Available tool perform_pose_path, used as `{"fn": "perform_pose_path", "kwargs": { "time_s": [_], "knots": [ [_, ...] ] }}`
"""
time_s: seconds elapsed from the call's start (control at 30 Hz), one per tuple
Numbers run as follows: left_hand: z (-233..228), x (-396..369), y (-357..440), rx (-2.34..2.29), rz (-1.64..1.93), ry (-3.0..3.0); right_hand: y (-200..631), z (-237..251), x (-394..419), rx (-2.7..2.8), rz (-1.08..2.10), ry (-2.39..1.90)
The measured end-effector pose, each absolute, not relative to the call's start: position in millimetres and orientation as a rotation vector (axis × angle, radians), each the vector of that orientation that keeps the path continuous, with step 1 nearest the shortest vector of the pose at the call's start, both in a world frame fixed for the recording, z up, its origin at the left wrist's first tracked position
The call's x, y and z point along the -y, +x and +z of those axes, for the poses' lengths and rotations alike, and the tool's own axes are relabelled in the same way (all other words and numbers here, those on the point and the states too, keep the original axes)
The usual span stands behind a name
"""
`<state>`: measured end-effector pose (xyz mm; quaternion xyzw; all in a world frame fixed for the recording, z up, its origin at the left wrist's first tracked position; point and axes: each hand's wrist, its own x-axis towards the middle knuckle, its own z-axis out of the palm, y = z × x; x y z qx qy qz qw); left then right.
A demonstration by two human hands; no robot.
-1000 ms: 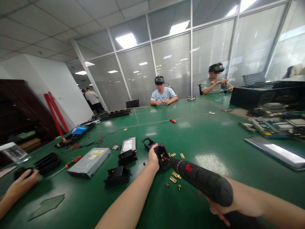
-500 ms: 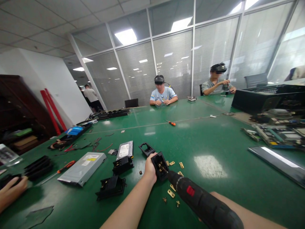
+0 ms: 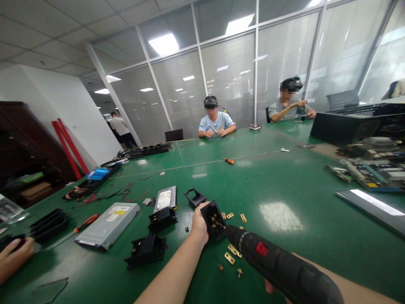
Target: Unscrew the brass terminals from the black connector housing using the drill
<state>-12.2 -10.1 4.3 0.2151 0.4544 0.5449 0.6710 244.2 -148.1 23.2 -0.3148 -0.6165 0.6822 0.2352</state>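
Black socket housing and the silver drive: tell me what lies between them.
In the head view, two black plastic parts lie between the black socket housing, held by the left hand, and the silver drive.

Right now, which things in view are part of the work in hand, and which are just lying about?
In hand:
- black socket housing, held upright by the left hand
- electric screwdriver, gripped by the right hand, tip inside the housing
- brass pieces beside it

Lying about:
- silver drive
- hard disk
- orange screwdriver
- other black housings
- circuit boards
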Motion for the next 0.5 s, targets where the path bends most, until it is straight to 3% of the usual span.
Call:
{"fn": "perform_pose_path", "kwargs": {
  "time_s": [0.13, 0.5],
  "knots": [
    [6.7, 10.3, -10.1, -1.026, 1.230, 0.509, 256.6, 31.7, 155.3, 1.684, 1.944, -0.911],
    [16.3, 9.8, -0.3, -1.022, 1.314, 0.558, 253.7, 41.0, 152.4, 2.028, 1.651, -1.011]
  ]
}}
